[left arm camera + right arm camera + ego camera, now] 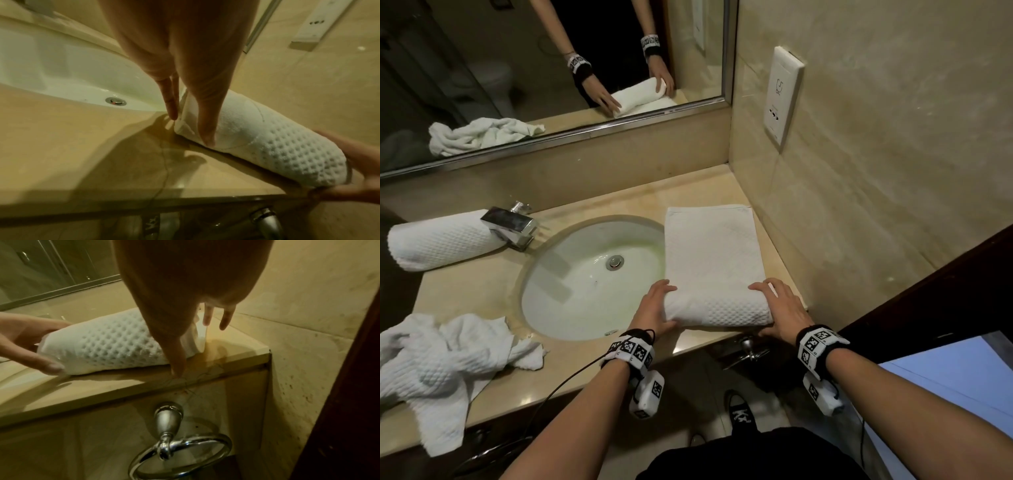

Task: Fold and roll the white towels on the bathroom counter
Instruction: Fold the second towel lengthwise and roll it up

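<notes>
Left hand (654, 308) and right hand (784, 308) with fingers (206, 128) loosely curled over the ends of the half-rolled white towel (717, 308), roll lying between both hands' fingers on the surface (482, 284), its flat part stretching beyond the fingertips, sink (585, 298) beside the left fingers.

Three white waffle-weave towels on the beige counter (493, 291). Folded towel (717, 263) at centre right of the head view, a long strip lying flat between sink and wall, its near end wound into a thick roll at the counter's front edge, gripped at both ends. Rolled towel (438, 241) at far left, finished, a plump cylinder lying on its side beside the tap, well apart from the first. Crumpled towel (438, 373) at lower left, unfolded, bunched in loose ridges, one corner drooping over the counter's front edge.
</notes>
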